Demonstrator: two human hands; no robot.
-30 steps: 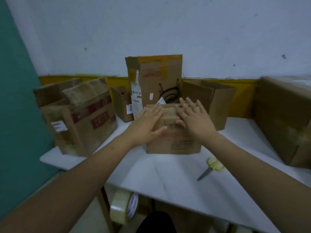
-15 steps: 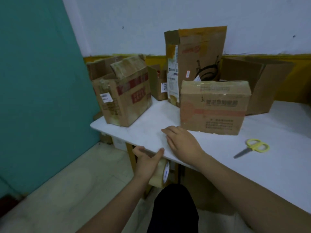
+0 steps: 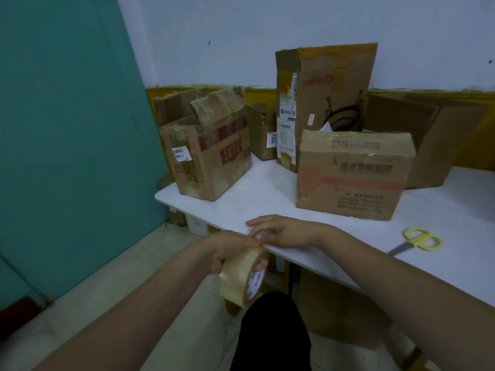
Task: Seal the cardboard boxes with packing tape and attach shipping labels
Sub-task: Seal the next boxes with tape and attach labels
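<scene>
White table (image 3: 267, 194) under a pale wall, cartons stacked along the back. Just off the near edge the left hand (image 3: 227, 247) grips the tape roll (image 3: 242, 277), fingers curled through its core, while the right hand (image 3: 278, 231) lies loose-fingered at the roll's top, holding nothing. Best to find the free end first, then carry it to the closed box (image 3: 353, 175) beyond.

Five cardboard boxes (image 3: 353, 175) and one pair of yellow scissors (image 3: 417, 241) sit on a white table (image 3: 267, 194); one tape roll (image 3: 242, 277) hangs below its near edge.
</scene>
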